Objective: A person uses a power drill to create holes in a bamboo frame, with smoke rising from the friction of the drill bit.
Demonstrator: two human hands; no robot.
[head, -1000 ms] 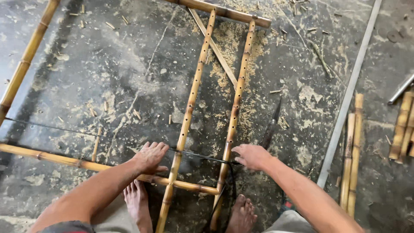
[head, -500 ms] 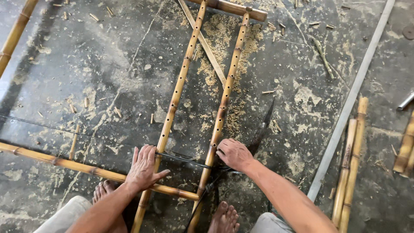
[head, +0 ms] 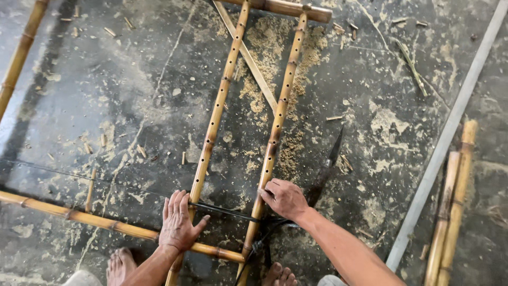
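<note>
A bamboo frame (head: 248, 127) of two drilled poles lies on the dusty floor (head: 106, 90), running away from the person. The left hand (head: 179, 222) presses flat, fingers spread, on the left pole where it crosses a long bamboo pole (head: 79, 217). The right hand (head: 286, 198) curls loosely over the right pole, touching a thin black cord (head: 225, 211) stretched between the two poles.

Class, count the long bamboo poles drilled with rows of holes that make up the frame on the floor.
2. The left drilled bamboo pole runs under the left hand; the right drilled bamboo pole passes under the right hand.
</note>
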